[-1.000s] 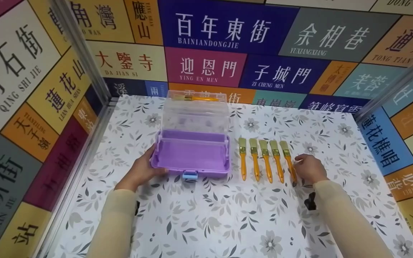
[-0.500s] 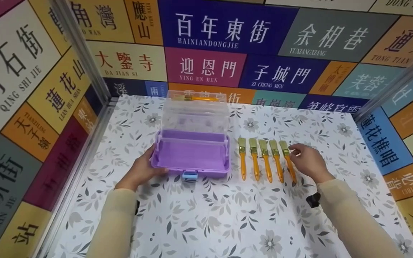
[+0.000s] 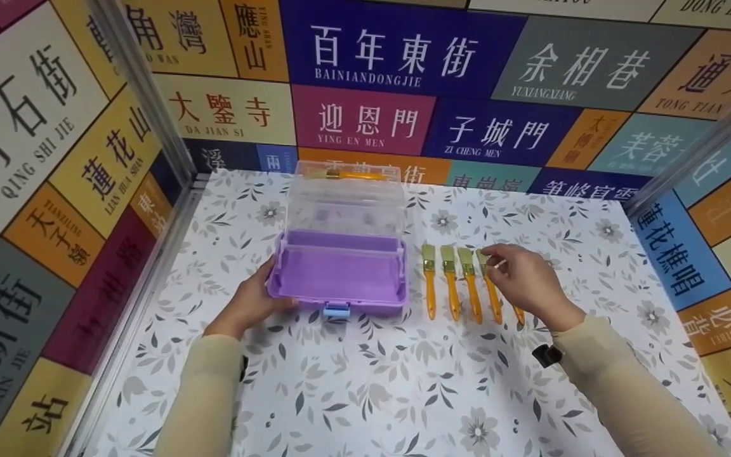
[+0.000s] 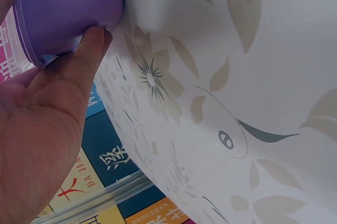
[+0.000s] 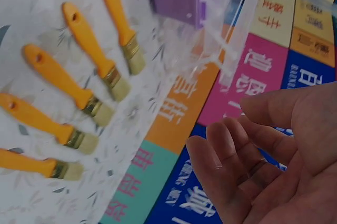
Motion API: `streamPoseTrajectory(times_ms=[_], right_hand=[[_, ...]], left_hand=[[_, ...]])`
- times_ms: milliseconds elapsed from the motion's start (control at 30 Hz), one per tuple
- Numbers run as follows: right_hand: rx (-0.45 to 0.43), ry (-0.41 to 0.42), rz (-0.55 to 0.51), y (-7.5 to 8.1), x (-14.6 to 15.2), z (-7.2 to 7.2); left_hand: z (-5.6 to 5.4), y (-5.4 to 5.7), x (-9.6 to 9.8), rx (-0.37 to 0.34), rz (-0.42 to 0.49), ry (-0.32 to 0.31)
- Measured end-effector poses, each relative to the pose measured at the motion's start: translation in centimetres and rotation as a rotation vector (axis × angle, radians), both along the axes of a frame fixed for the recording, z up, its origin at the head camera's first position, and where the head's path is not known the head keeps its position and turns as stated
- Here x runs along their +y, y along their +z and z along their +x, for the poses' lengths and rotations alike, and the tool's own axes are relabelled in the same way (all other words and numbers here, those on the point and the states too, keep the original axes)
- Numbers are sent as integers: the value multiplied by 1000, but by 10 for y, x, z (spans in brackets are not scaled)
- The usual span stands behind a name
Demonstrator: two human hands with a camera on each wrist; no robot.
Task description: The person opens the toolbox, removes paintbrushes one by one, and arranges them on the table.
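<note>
A purple plastic box (image 3: 340, 273) with a blue latch (image 3: 337, 310) stands with its clear lid (image 3: 346, 206) raised. My left hand (image 3: 254, 301) grips its left side near the front corner; the left wrist view shows the fingers (image 4: 92, 50) against the purple wall. Several paintbrushes (image 3: 470, 285) with orange handles and pale bristles lie in a row right of the box. Over the right end of that row hovers my right hand (image 3: 524, 279), hiding most of the rightmost brush (image 3: 519, 315). In the right wrist view its loosely bent fingers (image 5: 205, 155) hold nothing.
Another orange-handled paintbrush (image 3: 359, 175) shows at the top of the raised lid. A floral-patterned cloth (image 3: 365, 393) covers the table. Panels with printed street names (image 3: 365, 117) stand behind and on both sides, with metal posts at the corners.
My right hand has moved up and left, from beside the rightmost paintbrush to over the right end of the row. The left hand and the box have stayed in place.
</note>
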State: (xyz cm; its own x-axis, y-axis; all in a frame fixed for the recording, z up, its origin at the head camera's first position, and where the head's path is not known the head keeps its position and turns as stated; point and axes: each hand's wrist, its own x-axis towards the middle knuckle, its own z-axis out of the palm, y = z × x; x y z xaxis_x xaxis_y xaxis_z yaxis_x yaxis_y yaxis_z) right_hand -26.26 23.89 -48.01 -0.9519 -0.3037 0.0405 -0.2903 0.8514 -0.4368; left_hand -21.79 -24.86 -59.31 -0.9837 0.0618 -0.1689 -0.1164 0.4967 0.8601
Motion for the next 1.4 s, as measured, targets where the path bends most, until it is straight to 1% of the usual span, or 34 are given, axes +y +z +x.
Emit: streamPoseTrajectory(times_ms=[167,300,400,500,633,833,967,1100,1233,1300,1400], right_hand=[[52,63,3,9,-17,6],[61,100,-8,16,-30,8],[70,131,-16,20,-40,6],[79,168,-21,23,-52,0],[90,204,-22,29,-70,-14],[118,239,-22,38,-99,-42],[124,254,-21,41,-118,-61],[129,269,-25,39,-135,-82],[132,280,-33,33,-149,-102],[121,278,-36,30,-155,-112],[76,268,-56,25,-165,-126]], left_hand=[[0,-1,0,-4,4,10],[0,-1,1,-10,3,15],[1,-1,1,-13,6,16],[2,-1,-1,-4,13,9],[3,-1,-1,7,17,8],[2,0,-1,-1,27,9],[1,0,0,0,12,13],[0,-1,0,4,-2,10],[0,-3,0,-1,-4,17],[0,-3,-1,5,0,16],[0,-4,-1,16,5,19]])
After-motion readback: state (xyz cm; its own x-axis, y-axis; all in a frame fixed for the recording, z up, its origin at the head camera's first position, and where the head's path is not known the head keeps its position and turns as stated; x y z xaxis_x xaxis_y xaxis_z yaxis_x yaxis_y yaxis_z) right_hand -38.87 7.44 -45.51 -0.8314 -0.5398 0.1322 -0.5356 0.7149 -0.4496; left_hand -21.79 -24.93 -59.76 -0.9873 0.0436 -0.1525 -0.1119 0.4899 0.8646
